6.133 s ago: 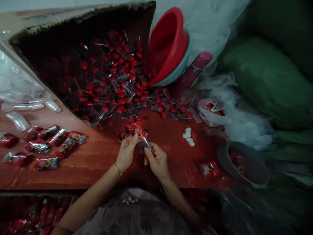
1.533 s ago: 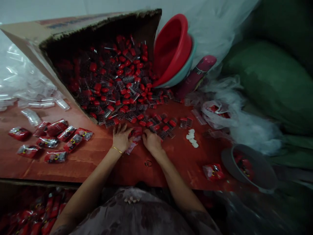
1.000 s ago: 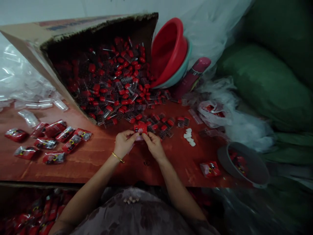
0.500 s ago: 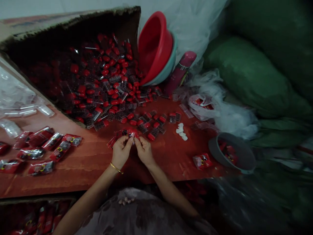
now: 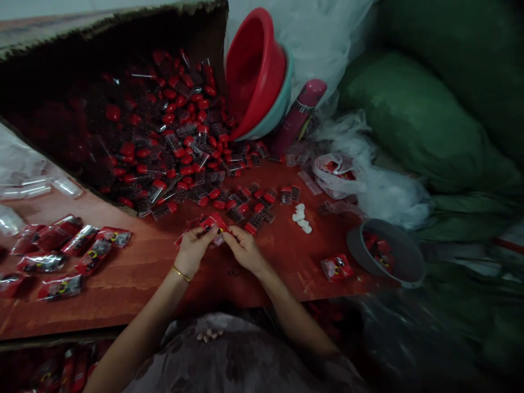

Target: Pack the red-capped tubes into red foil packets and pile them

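My left hand [image 5: 191, 252], with a gold bracelet at the wrist, and my right hand [image 5: 243, 250] meet over the red wooden table [image 5: 139, 273]. Both pinch a small bundle of red packets [image 5: 209, 224] held between the fingertips. Just beyond them lies a spill of several small red-capped packets [image 5: 241, 199], which runs out of a tipped cardboard box [image 5: 123, 109] full of the same items. A clear sleeve hangs at the left of the bundle.
Filled red pouches [image 5: 69, 248] lie in a group at the left. Stacked red and teal basins [image 5: 257, 76] lean behind a pink bottle [image 5: 298, 114]. White tablets [image 5: 302, 218], a grey bowl [image 5: 387, 254], a lone pouch [image 5: 336, 267], plastic bags and green sacks [image 5: 409, 120] fill the right.
My hands reached into the loose packets, picked some up and drew back toward me. They now hold the bundle together a little above the table; the view has shifted slightly to the right.
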`<move>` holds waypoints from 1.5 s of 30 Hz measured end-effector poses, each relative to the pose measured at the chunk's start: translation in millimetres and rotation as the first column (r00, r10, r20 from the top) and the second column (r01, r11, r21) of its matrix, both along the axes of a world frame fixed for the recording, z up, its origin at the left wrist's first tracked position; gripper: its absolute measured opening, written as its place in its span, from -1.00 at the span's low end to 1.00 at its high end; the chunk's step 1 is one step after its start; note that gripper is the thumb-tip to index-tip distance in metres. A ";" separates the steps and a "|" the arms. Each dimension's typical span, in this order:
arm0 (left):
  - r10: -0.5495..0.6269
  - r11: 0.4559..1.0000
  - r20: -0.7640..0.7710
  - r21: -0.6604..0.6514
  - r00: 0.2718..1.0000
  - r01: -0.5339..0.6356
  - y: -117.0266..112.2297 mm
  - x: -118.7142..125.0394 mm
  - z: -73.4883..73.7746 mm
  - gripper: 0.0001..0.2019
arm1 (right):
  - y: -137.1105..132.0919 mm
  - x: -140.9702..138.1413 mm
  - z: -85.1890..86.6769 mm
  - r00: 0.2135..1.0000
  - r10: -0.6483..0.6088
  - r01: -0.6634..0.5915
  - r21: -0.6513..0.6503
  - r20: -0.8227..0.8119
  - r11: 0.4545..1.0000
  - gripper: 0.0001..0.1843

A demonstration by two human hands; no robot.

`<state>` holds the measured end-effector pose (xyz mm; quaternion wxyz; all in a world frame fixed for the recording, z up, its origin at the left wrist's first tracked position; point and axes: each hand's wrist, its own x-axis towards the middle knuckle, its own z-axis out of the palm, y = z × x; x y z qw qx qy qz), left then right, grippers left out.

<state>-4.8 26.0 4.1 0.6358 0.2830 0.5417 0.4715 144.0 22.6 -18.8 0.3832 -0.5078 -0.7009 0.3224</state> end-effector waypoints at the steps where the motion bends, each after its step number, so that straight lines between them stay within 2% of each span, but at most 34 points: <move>1: 0.011 0.999 0.014 -0.034 1.000 -0.011 1.9 -2.4 0.9 -0.61 | 3.7 12.0 3.6 0.999 0.018 -0.019 0.038 0.038 0.999 -0.73; 4: 0.027 0.997 0.025 -0.078 0.999 -0.025 5.3 -7.7 5.0 -0.60 | 18.9 56.2 13.1 0.942 -0.026 -0.026 0.152 0.334 0.988 -0.64; 5: 0.030 0.996 0.033 -0.082 0.999 -0.028 5.4 -7.6 6.6 -0.60 | 24.0 69.6 14.7 0.899 -0.035 -0.039 0.158 0.437 0.987 -0.58; 7: 0.036 0.996 0.052 -0.085 0.998 -0.032 4.5 -4.4 9.2 -0.59 | 31.2 88.3 15.2 0.799 0.026 -0.118 0.114 0.601 0.986 -0.51; 10: 0.044 0.995 0.067 -0.094 0.997 -0.038 2.0 3.0 9.8 -0.59 | 33.6 94.7 11.4 0.696 0.083 -0.190 0.072 0.713 0.979 -0.52; 14: 0.066 0.991 0.096 -0.124 0.993 -0.053 0.0 2.8 5.0 -0.57 | 26.3 86.4 5.5 0.677 0.057 -0.185 0.095 0.734 0.978 -0.66; 16: 0.063 0.988 0.099 -0.145 0.993 -0.048 -0.3 -1.3 2.8 -0.55 | 19.2 83.0 3.1 0.718 0.042 -0.155 0.102 0.695 0.983 -0.73; 19: 0.060 0.985 0.107 -0.170 0.992 -0.041 -0.9 -5.7 0.5 -0.53 | 2.5 77.9 0.8 0.847 0.024 -0.071 0.067 0.531 0.995 -0.74; 22: 0.033 0.984 0.127 -0.177 0.991 -0.010 -2.5 -4.7 -1.0 -0.55 | -18.9 68.0 2.8 0.968 0.083 -0.058 -0.113 0.236 0.992 -0.73; 25: -0.008 0.985 0.144 -0.170 0.989 0.032 -5.2 -0.9 -0.3 -0.57 | -36.2 53.3 10.2 0.992 0.108 -0.122 -0.292 -0.064 0.948 -0.72; 27: -0.026 0.986 0.159 -0.161 0.987 0.051 -7.3 0.5 1.6 -0.57 | -42.1 43.5 16.1 0.982 0.081 -0.136 -0.349 -0.168 0.927 -0.73; 35: -0.066 0.993 0.099 -0.091 0.993 0.075 -12.4 -4.9 2.8 -0.56 | -45.7 28.5 26.1 0.957 -0.014 -0.106 -0.397 -0.288 0.911 -0.73; 40: -0.053 0.997 0.072 -0.047 0.996 0.057 -13.5 -1.6 1.1 -0.57 | -48.6 26.3 25.1 0.961 -0.016 -0.107 -0.425 -0.276 0.899 -0.73; 45: -0.080 0.994 0.046 -0.067 0.996 0.083 -15.3 -2.6 -1.6 -0.58 | -47.7 23.3 21.0 0.970 -0.065 -0.027 -0.370 -0.234 0.929 -0.75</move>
